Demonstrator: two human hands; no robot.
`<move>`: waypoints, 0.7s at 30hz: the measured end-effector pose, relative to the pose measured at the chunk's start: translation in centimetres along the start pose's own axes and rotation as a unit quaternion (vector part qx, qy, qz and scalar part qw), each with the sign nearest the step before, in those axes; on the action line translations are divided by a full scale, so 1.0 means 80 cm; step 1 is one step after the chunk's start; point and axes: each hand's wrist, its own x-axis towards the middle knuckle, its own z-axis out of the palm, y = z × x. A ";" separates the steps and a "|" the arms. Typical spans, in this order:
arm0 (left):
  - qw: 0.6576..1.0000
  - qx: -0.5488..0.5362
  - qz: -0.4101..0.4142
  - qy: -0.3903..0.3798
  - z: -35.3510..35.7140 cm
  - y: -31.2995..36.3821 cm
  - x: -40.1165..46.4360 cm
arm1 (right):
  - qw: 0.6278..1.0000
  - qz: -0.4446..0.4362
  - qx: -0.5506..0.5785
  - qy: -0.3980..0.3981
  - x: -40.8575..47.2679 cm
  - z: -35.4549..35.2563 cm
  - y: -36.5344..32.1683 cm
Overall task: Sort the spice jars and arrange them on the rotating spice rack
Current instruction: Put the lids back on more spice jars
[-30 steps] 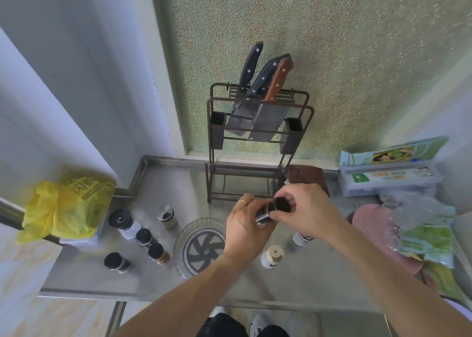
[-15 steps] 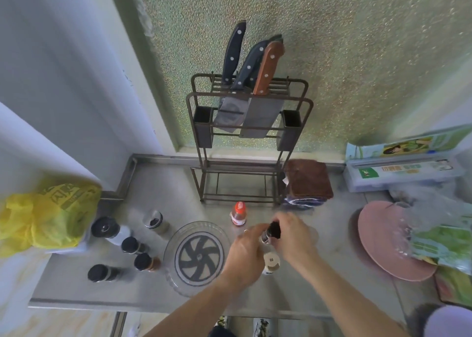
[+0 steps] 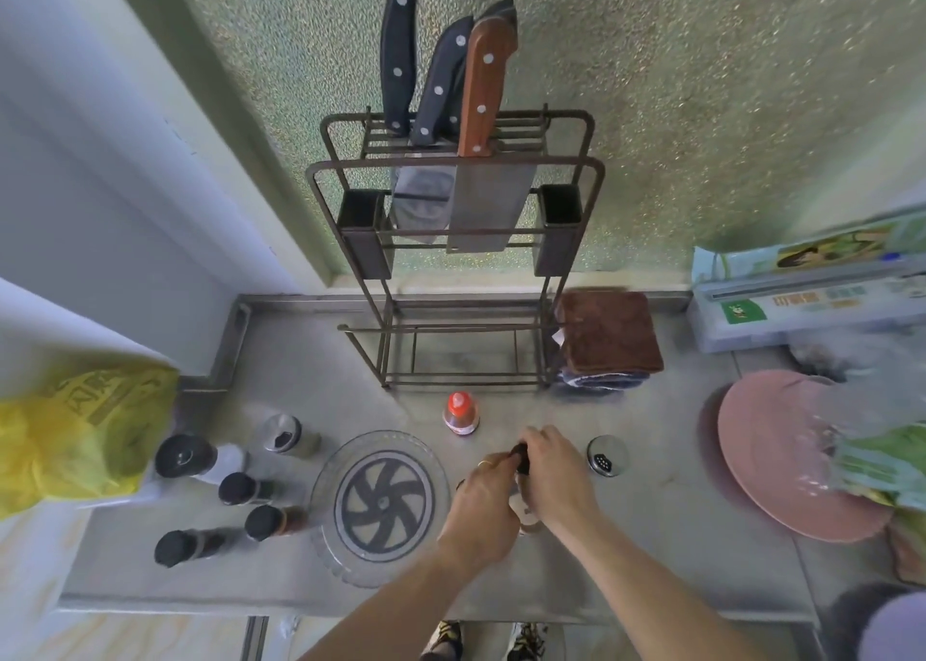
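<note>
Steel surface (image 3: 626, 535) nearest, dull and scuffed. Both hands meet just above it, right of the turntable (image 3: 383, 505). Left hand (image 3: 483, 507) wraps the body of a small jar (image 3: 521, 460); right hand (image 3: 553, 470) pinches its black cap from above. Both grips clenched on that one jar; whether the cap is being turned cannot be told. A second jar, pale-capped (image 3: 526, 512), sits under the hands, mostly hidden.

Jar looks small and light, glass likely: rigid, smooth, breakable if dropped on steel. Best taken round the body, not by the cap alone.

Turntable is clear ribbed plastic with a dark pinwheel hub, empty; it may spin when loaded off-centre.

Left, four dark-capped jars (image 3: 238, 489) and one shaker (image 3: 288, 435) wait. Farther: red-capped bottle (image 3: 460, 412), steel-lidded shaker (image 3: 607, 455), knife rack (image 3: 456, 259).
</note>
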 end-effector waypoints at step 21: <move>0.959 -0.019 -0.168 0.227 -0.118 -0.085 -0.134 | 0.976 -0.183 0.080 0.087 -0.049 -0.028 -0.108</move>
